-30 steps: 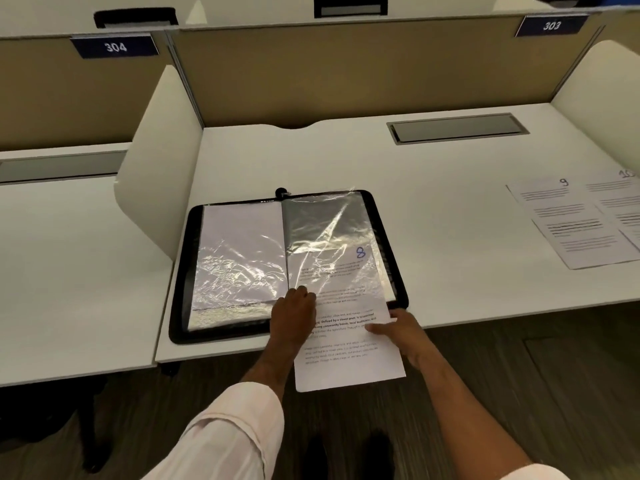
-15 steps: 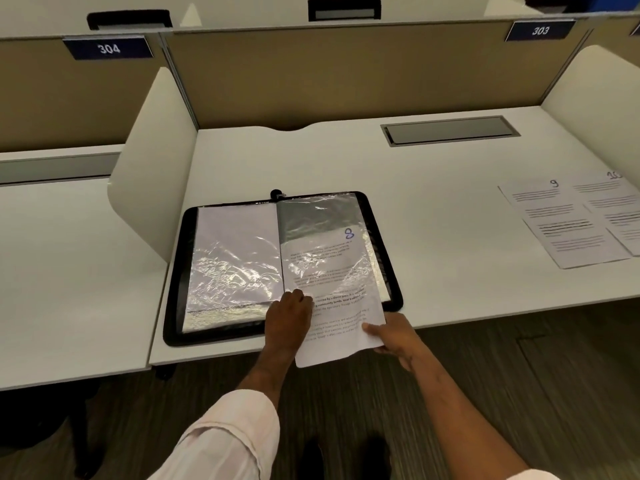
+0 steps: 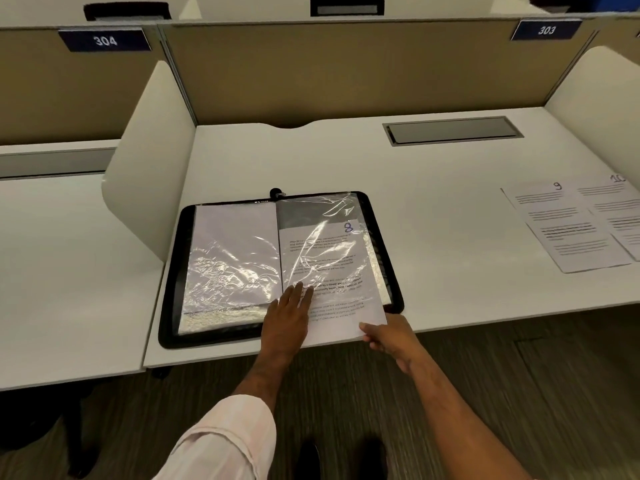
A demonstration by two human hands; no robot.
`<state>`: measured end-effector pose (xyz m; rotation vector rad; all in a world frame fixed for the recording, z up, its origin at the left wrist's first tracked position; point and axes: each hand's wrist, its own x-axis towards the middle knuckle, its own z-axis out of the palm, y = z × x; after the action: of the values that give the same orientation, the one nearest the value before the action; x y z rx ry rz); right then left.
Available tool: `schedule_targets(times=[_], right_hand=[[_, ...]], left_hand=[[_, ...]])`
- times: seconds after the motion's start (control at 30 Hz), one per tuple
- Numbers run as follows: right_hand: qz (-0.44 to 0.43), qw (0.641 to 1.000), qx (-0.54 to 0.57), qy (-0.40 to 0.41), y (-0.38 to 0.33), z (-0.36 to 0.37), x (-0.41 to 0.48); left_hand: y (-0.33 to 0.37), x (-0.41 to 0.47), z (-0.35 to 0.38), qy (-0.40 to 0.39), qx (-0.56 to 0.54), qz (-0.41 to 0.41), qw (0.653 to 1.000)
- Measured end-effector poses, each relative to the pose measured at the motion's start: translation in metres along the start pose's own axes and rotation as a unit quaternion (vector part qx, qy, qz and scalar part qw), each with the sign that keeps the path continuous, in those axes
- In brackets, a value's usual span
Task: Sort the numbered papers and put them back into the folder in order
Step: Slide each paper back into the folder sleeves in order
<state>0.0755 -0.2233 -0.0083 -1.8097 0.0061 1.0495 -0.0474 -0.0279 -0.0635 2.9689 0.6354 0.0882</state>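
Insertion of the white printed sheet marked 8 (image 3: 341, 323) into the clear plastic sleeve (image 3: 322, 216) on the right-hand page of the black zip-edged folder (image 3: 169, 289) is judged the step in hand, and it is part done: the sheet's upper portion lies inside the sleeve, with a band of empty sleeve beyond its top edge, while its lower portion projects past the folder's near rim to the edge of the white desk (image 3: 433, 216). Left hand (image 3: 287, 318) lies flat, fingers straight, pressing on the near end of the sleeve and sheet just beside the spine; it grasps nothing. Right hand (image 3: 389, 336) has fingers curled at the sheet's near right corner, apparently pinching it; the thumb's contact cannot be made out. Recommendation: keep the left palm light, so that it anchors the folder without clamping the paper, and drive the sheet from the corner straight along the spine line, since the sleeve film is heavily creased and a skewed top corner would likely snag and buckle. A low, flat push is advised, as the unsupported lower part may bend; seating is complete only when the lower edge is inside the sleeve. The white sheet marked 9 (image 3: 568, 230) and the white sheet marked 10 (image 3: 623, 209) lie overlapping on the desk, well apart to the right, and by number appear next in order.
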Motion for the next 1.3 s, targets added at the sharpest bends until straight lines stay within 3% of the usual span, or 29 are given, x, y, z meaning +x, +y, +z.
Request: schedule_targets(times=[0.37, 0.63, 0.87, 1.3], right_hand=[[-0.074, 0.987, 0.016, 0.142, -0.015, 0.025, 0.014], [-0.080, 0.974, 0.084, 0.195, -0.015, 0.035, 0.027], [-0.045, 0.976, 0.064, 0.202, -0.007, 0.026, 0.031], [-0.062, 0.977, 0.072, 0.192, -0.010, 0.023, 0.040]], left_hand=[[0.003, -0.005, 0.012, 0.035, -0.016, 0.012, 0.999], [0.002, -0.005, 0.018, 0.042, -0.032, 0.005, 0.999], [-0.001, -0.002, 0.025, 0.024, -0.025, 0.023, 0.999], [0.006, 0.000, 0.015, 0.041, -0.070, 0.018, 0.997]])
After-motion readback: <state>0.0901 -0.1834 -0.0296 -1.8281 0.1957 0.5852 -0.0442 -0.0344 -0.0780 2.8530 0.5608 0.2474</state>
